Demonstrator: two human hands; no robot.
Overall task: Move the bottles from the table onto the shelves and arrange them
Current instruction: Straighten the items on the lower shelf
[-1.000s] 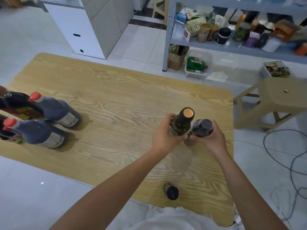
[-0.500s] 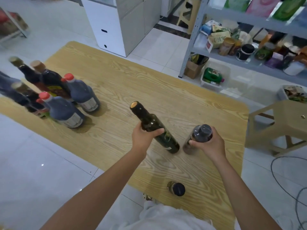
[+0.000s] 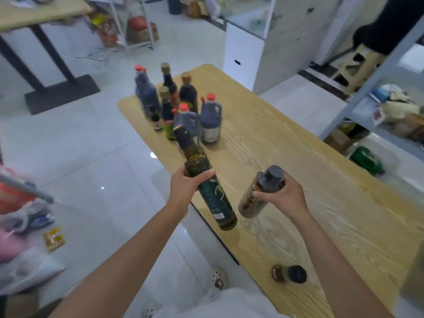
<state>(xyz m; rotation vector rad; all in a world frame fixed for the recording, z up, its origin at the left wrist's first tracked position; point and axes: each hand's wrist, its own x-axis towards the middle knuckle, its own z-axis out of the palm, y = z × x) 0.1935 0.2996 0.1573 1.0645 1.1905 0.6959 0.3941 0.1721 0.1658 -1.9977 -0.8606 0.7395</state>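
My left hand [image 3: 187, 188] grips a tall dark green glass bottle [image 3: 207, 193] round its shoulder, tilted with the neck pointing away, lifted over the table's left edge. My right hand [image 3: 283, 196] holds a dark brown bottle with a grey cap [image 3: 260, 192], also lifted and tilted. A small dark-capped bottle [image 3: 289, 273] stands on the wooden table [image 3: 298, 171] near me. At the table's far end is a cluster of several dark sauce bottles, among them a red-capped jug [image 3: 210, 119]. A grey metal shelf unit [image 3: 387, 72] stands to the right.
White cabinets [image 3: 243, 53] stand beyond the table's far end. A beige stool [image 3: 358, 63] is behind the shelf unit, a green container [image 3: 366, 160] on the floor under it. Bags and packets [image 3: 20, 203] lie at the left. Another table [image 3: 39, 12] stands far left.
The view has swung left, bringing the bottle cluster ahead of me. Both hands have lifted their bottles clear of the tabletop and carried them toward the table's left edge.
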